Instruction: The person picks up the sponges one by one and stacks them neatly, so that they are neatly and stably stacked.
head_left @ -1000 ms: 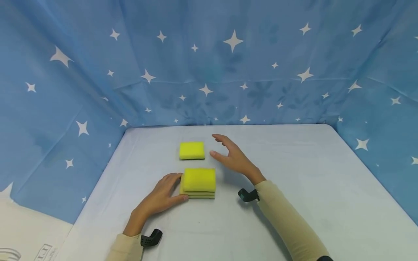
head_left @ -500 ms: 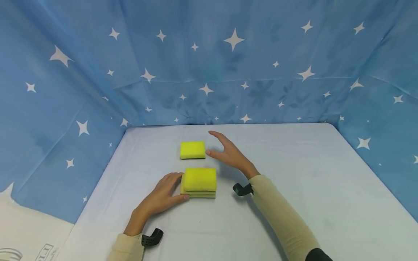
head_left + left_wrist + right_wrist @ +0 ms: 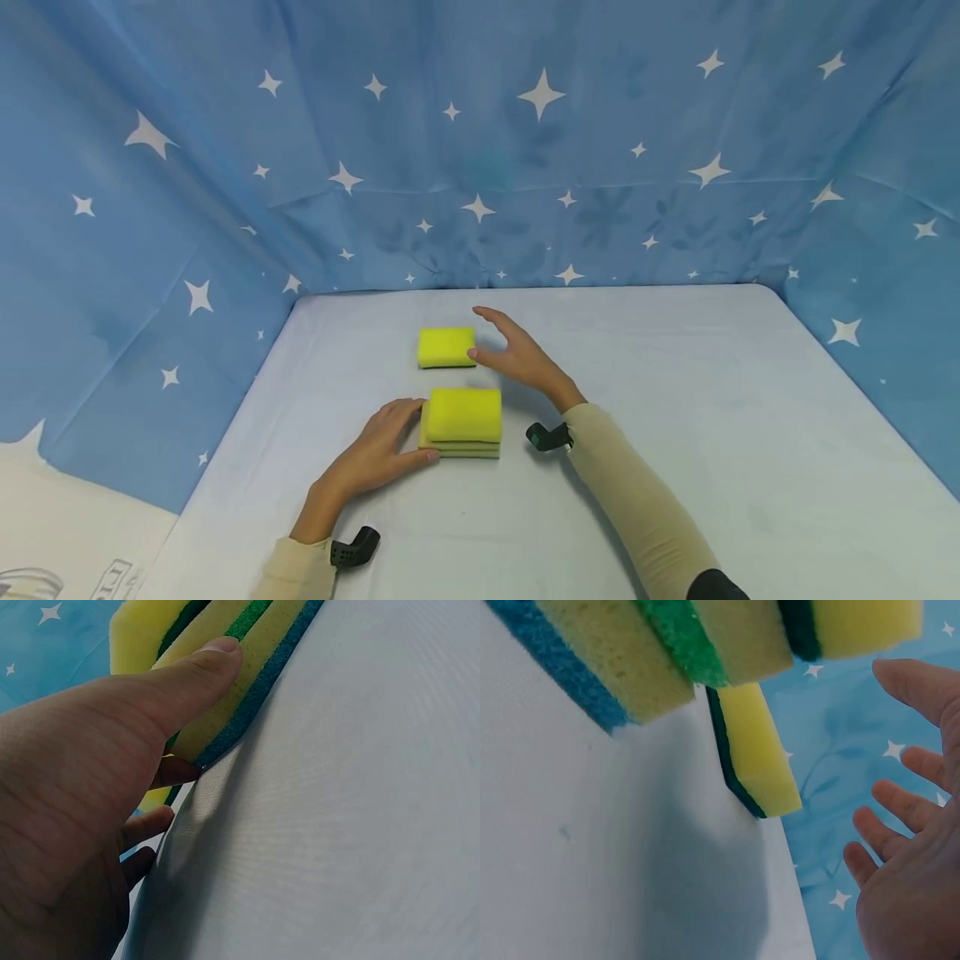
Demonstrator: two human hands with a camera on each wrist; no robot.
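Note:
A stack of three sponges stands on the table. Its top sponge (image 3: 465, 414) is bright yellow with a dark green scouring pad underneath. In the right wrist view, the middle sponge's pad is green and the bottom sponge (image 3: 615, 660) has a blue one. My left hand (image 3: 375, 454) holds the stack's left end, thumb on the front side of the lower sponges, fingers round toward the back. Behind the stack lies a separate yellow sponge (image 3: 446, 347), dark green pad down. My right hand (image 3: 521, 354) hovers at its right end, thumb and fingers spread, holding nothing.
A white cloth covers the table (image 3: 712, 400). Blue curtains (image 3: 480, 150) with white stars hang along the back and both sides. Printed pale material (image 3: 75, 525) lies at the lower left. Each wrist wears a black device.
My right hand has moved left toward the separate sponge, and its thumb now overlaps that sponge's right edge in the head view. The left hand and the stack have stayed in place.

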